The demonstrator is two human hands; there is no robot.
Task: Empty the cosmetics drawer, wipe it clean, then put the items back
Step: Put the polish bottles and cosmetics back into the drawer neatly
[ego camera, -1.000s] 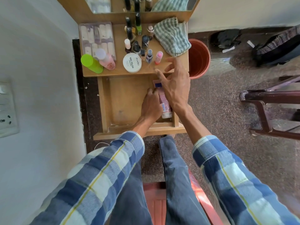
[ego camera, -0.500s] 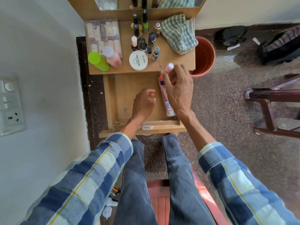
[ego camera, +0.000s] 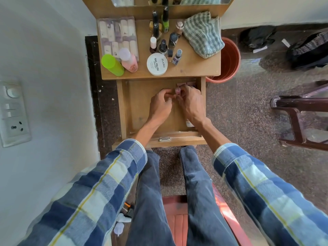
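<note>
The wooden drawer is pulled open below the dressing table top. Both hands are inside it, towards the back right. My right hand pinches a small pink-capped bottle upright just above the drawer floor. My left hand has its fingers curled, with thumb and fingertips meeting the same bottle from the left. A pale pink tube lies along the drawer's right wall, mostly hidden under my right hand and wrist.
On the table top stand a green bottle, a pink bottle, a white nail polish tin, several small bottles, a clear box and a checked cloth. An orange bucket and a dark chair are at the right.
My right hand took the small pink-capped bottle off the table edge and lowered it into the drawer. My left hand moved up to meet it.
</note>
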